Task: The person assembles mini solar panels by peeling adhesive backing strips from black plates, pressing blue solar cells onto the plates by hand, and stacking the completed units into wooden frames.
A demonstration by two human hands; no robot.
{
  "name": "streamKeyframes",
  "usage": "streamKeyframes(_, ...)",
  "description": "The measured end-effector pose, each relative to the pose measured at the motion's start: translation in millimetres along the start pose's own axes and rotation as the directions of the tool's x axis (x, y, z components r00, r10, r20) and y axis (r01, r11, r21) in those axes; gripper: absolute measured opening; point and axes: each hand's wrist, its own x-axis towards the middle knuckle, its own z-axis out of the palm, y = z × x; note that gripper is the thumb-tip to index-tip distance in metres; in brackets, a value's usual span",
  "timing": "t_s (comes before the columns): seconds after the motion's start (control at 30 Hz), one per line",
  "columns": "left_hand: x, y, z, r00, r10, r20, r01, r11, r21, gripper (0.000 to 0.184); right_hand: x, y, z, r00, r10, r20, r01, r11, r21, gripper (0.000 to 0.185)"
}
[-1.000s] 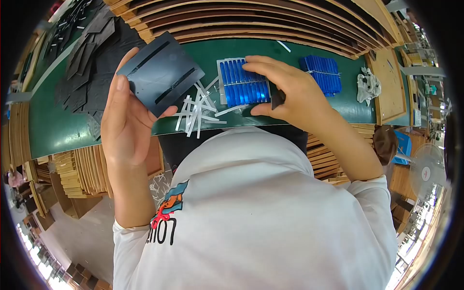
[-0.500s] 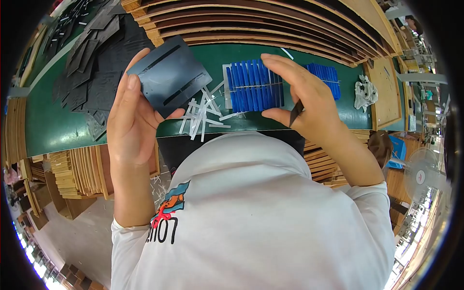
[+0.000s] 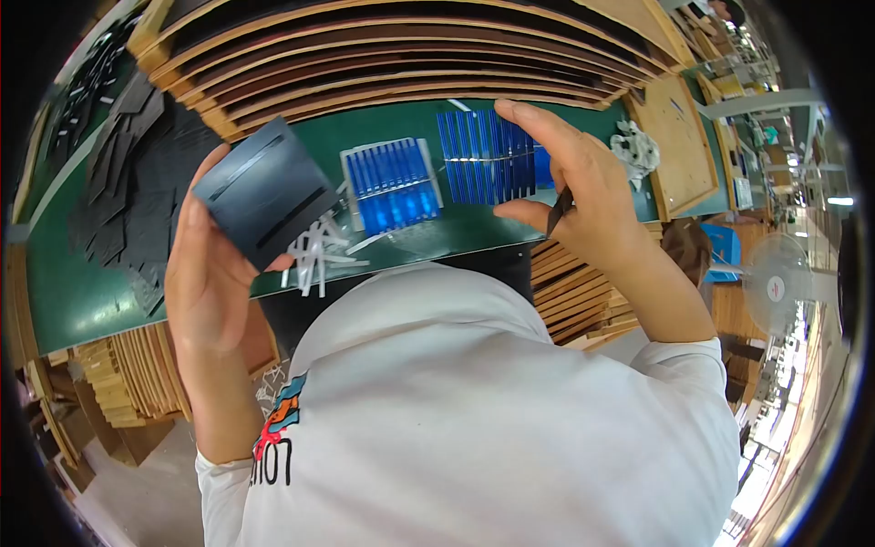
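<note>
My left hand (image 3: 211, 273) is closed on a dark, squarish panel (image 3: 264, 193) with two black strips across its face, tilted above the table. Between the thumb and fingers of my right hand (image 3: 588, 187) is a small blue solar panel (image 3: 488, 157) with thin lines and a pale middle band. A small black pointed piece (image 3: 560, 210) sticks out by that thumb; what it belongs to is hidden. Another blue panel (image 3: 392, 187), with pale edges, lies on the green table between my hands. White strips (image 3: 319, 255) lie in a loose heap beneath the dark panel.
Long wooden frames (image 3: 401, 77) with dark boards are stacked along the back. Black sheets (image 3: 128, 173) pile up at the left. A white crumpled cloth (image 3: 635, 150) and a wooden tray (image 3: 674, 150) are at the right. More blue shows behind my right hand.
My view has turned, so the table has shifted left. My right hand has moved right with the blue panel, uncovering the pale-edged one. My left hand still holds the dark panel.
</note>
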Motion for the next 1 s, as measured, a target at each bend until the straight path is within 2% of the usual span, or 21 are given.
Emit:
streamKeyframes(0.13, 2, -2, 7, 1.000, -0.001, 0.013, 0.001, 1.000, 0.001, 0.056, -10, 8, -15, 0.999, -0.041, -0.009, 0.040, 0.995, -0.090, 0.080)
streamKeyframes(0.3, 3, -2, 16, 1.000, -0.004, 0.027, 0.003, 1.000, 0.022, 0.058, -14, 13, -24, 0.989, -0.131, -0.063, 0.126, 0.989, -0.071, 0.079)
streamKeyframes(0.43, 2, -1, 19, 1.000, -0.007, 0.028, 0.006, 0.999, 0.039, 0.059, -12, 12, -30, 0.988, -0.137, -0.071, 0.132, 0.988, -0.074, 0.083)
streamKeyframes(0.5, 0, 0, 20, 1.000, -0.002, 0.020, 0.001, 0.999, 0.041, 0.058, -13, 8, -33, 0.999, 0.042, -0.016, -0.043, 0.997, -0.064, 0.088)
streamKeyframes(0.63, 0, -2, 16, 0.999, -0.007, 0.037, 0.005, 0.999, 0.037, 0.058, -18, 25, -33, 0.996, 0.092, -0.023, -0.092, 0.996, 0.012, 0.093)
streamKeyframes(0.73, -2, 0, 16, 1.000, 0.012, 0.013, -0.012, 0.999, 0.034, 0.058, -22, 40, -42, 0.962, 0.268, 0.042, -0.269, 0.963, 0.010, 0.094)
streamKeyframes(0.77, -2, 1, 15, 1.000, 0.010, 0.012, -0.010, 0.999, 0.036, 0.058, -23, 43, -45, 0.962, 0.269, 0.042, -0.270, 0.963, 0.012, 0.094)
streamKeyframes(0.87, -2, 3, 13, 0.999, 0.020, 0.029, -0.021, 0.999, 0.027, 0.058, -27, 54, -49, 0.939, 0.340, 0.052, -0.343, 0.921, 0.182, 0.092)
streamKeyframes(0.9, -2, 4, 13, 0.999, 0.020, 0.031, -0.020, 1.000, 0.019, 0.057, -31, 61, -44, 0.938, 0.342, 0.052, -0.346, 0.920, 0.183, 0.092)
streamKeyframes(0.97, -2, 3, 12, 0.999, 0.016, 0.034, -0.017, 1.000, 0.011, 0.057, -43, 78, -28, 0.875, 0.421, 0.238, -0.464, 0.869, 0.171, 0.094)
streamKeyframes(1.0, -2, 3, 11, 0.999, 0.016, 0.028, -0.016, 1.000, 0.018, 0.057, -47, 82, -23, 0.858, 0.436, 0.270, -0.478, 0.871, 0.115, 0.095)
